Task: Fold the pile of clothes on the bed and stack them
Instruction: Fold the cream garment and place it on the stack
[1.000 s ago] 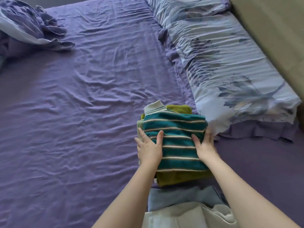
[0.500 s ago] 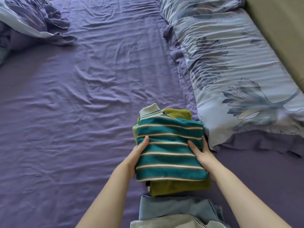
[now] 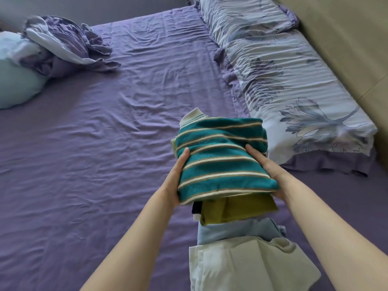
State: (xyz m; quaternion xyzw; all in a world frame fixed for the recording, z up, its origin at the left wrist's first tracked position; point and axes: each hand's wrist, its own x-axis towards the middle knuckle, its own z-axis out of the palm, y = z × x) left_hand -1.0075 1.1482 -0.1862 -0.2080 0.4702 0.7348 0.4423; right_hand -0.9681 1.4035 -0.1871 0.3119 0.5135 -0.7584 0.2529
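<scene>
Head view: folded striped sweater (image 3: 220, 156) topping olive garment (image 3: 237, 208), clasped at either side by left hand (image 3: 175, 177) and right hand (image 3: 266, 166), fingers curled beneath, likely to carry the bundle whole. Nearer than sweater: blue garment (image 3: 235, 229), white garment (image 3: 247, 267), folded on purple sheet (image 3: 105, 143).

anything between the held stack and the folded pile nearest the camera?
Nothing visible. The left hand and right hand grip the striped sweater stack at its sides. The light blue garment and white garment lie just below it toward the camera, with only purple sheet around them.
</scene>
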